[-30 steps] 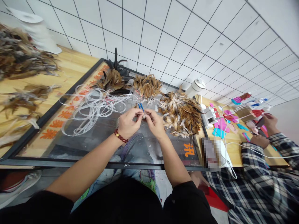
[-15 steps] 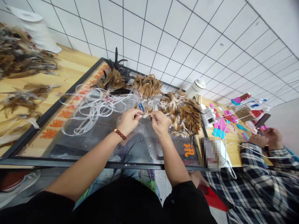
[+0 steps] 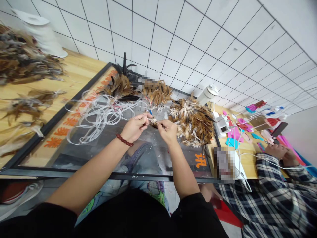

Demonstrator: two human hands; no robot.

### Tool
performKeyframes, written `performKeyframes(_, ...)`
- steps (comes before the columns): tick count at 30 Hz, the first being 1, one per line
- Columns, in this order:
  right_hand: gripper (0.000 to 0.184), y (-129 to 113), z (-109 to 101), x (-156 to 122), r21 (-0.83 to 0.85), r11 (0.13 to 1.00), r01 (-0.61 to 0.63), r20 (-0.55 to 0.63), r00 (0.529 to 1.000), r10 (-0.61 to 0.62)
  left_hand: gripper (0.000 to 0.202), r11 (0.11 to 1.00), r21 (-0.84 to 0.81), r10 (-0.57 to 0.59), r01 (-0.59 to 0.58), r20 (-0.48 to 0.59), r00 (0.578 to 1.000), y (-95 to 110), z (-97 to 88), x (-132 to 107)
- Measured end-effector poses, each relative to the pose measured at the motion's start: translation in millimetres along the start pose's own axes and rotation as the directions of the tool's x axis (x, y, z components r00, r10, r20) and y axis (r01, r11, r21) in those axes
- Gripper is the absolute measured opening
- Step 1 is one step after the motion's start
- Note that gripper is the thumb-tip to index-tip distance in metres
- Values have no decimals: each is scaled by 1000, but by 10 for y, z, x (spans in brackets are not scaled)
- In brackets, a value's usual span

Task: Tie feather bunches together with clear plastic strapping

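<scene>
Both my hands meet over a glass-topped frame [image 3: 81, 165]. My left hand [image 3: 135, 127], with a red bead bracelet on the wrist, is pinched shut on a small tuft of brown and white feathers [image 3: 154, 121]. My right hand [image 3: 168, 131] is closed on the other side of the same tuft. A blue-handled tool [image 3: 150, 112] lies just beyond my fingers. Piles of brown feathers [image 3: 192, 120] sit right of my hands, and more feathers [image 3: 156, 94] lie behind them. A tangle of white ribbon [image 3: 96, 114] lies to the left.
Loose feathers [image 3: 27, 62] cover the wooden table at left, by a stack of white plates [image 3: 42, 33]. At right a person in a plaid shirt [image 3: 277, 191] sits beside pink and blue pieces [image 3: 235, 134], a white device [image 3: 221, 124] with cables and a white bottle [image 3: 208, 93].
My hands have shifted slightly away from me while staying pinched on the feather tuft. The person at right has lowered their hands towards the table edge.
</scene>
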State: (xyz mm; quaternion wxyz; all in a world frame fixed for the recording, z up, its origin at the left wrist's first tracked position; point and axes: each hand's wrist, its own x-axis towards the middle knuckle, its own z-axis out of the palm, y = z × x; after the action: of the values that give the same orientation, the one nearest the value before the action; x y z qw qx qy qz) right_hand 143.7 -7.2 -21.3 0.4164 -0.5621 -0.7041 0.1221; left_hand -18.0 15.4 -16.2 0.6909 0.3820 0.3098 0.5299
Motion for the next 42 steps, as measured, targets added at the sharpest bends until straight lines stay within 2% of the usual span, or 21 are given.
performKeyframes(3,19,-25,0,-13,5,999,35,-17,999,-35,24,986,-101,-130,136,64,989,6,19,-29)
performKeyframes(5,20,-39,3,-22,-6,999,39,-19,999,-39,28,983,-127,-127,136,76,989,-1,21,-36)
performKeyframes(10,19,-28,-1,-20,-8,1000,11,-30,999,-11,31,987,-142,-62,76,99,993,-14,26,-36)
performKeyframes(14,15,15,9,-9,79,997,13,-29,1000,-10,21,995,-101,9,-10,-8,1000,-48,66,-34)
performKeyframes(16,15,25,44,-1,162,986,-51,-83,994,65,18,993,-48,104,-107,-69,992,-67,80,-33)
performKeyframes(17,17,23,68,4,225,967,-119,-104,984,146,18,987,-17,157,-160,-88,984,-73,80,-34)
performKeyframes(18,20,14,93,11,305,928,-214,-92,963,252,19,978,23,209,-208,-99,973,-77,76,-38)
performKeyframes(19,26,0,118,18,393,861,-323,-31,931,363,19,966,72,254,-248,-99,962,-79,68,-44)
performKeyframes(21,39,-42,155,32,537,663,-522,203,843,498,20,943,170,298,-285,-61,953,-83,45,-64)
performKeyframes(23,43,-89,169,43,610,485,-627,402,772,493,21,934,234,268,-268,36,963,-91,29,-90)
performKeyframes(24,41,-108,169,46,635,432,-641,445,760,474,22,935,248,239,-254,90,967,-98,27,-102)
performKeyframes(26,37,-131,157,51,691,383,-613,435,776,457,23,938,250,210,-240,142,967,-111,38,-116)
performKeyframes(27,36,-134,148,53,720,370,-587,405,789,462,22,942,238,214,-236,116,970,-114,49,-116)
performKeyframes(29,35,-132,131,60,777,356,-519,324,815,481,18,961,189,214,-205,-34,976,-113,75,-104)
performKeyframes(31,33,-125,120,68,812,362,-458,249,832,496,20,986,132,120,-98,-165,979,-102,95,-84)
performKeyframes(33,32,-121,117,72,808,399,-434,205,841,501,27,989,131,-46,65,-139,989,-90,106,-70)
performKeyframes(35,33,-119,120,72,787,442,-429,191,852,487,29,967,190,-165,169,-34,986,-89,110,-69)
performKeyframes(37,33,-118,119,71,772,471,-427,197,865,462,26,959,234,-167,159,14,986,-100,106,-75)
performKeyframes(40,32,-121,105,63,772,453,-446,222,857,464,21,969,226,-95,100,-32,995,-120,76,-71)
performKeyframes(42,32,-127,96,44,769,430,-472,254,844,472,20,972,213,-87,100,-73,994,-121,48,-58)
